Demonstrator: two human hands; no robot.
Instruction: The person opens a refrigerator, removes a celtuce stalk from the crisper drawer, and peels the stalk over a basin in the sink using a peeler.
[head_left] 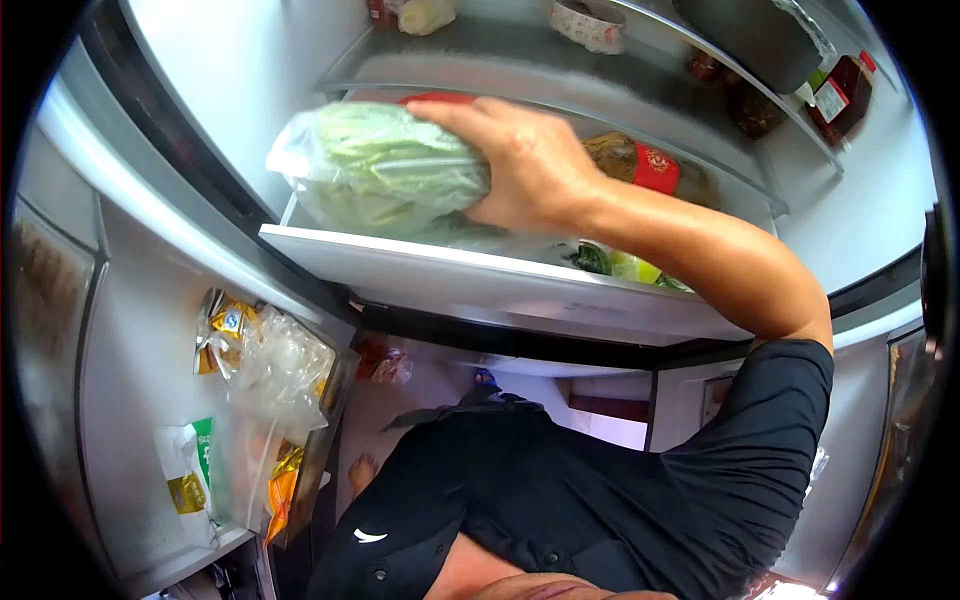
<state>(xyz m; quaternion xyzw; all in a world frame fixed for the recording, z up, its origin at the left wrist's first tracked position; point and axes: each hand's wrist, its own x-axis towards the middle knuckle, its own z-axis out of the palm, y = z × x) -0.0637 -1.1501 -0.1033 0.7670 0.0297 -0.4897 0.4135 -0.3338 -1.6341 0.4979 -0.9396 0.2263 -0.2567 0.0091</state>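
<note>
My right hand (530, 160) is closed around the right end of a clear plastic bag of long green vegetables (390, 160). Their exact kind is blurred by the plastic. The bag is at the left end of the pulled-out fridge drawer (450, 262), above its white front edge. Just behind my right hand, in the drawer, is a brown item with a red label (655, 170). Green and yellow-green produce (630, 265) shows under my forearm. Something red peeks out behind the bag, mostly hidden. My left hand is out of view.
Glass shelves above hold a round patterned container (588, 24), a dark pot (750, 40) and a red-capped bottle (843, 98). The open left door has bins with plastic bags (285, 355) and packets (190, 480). Below the drawer, the floor and a foot (363, 472) show.
</note>
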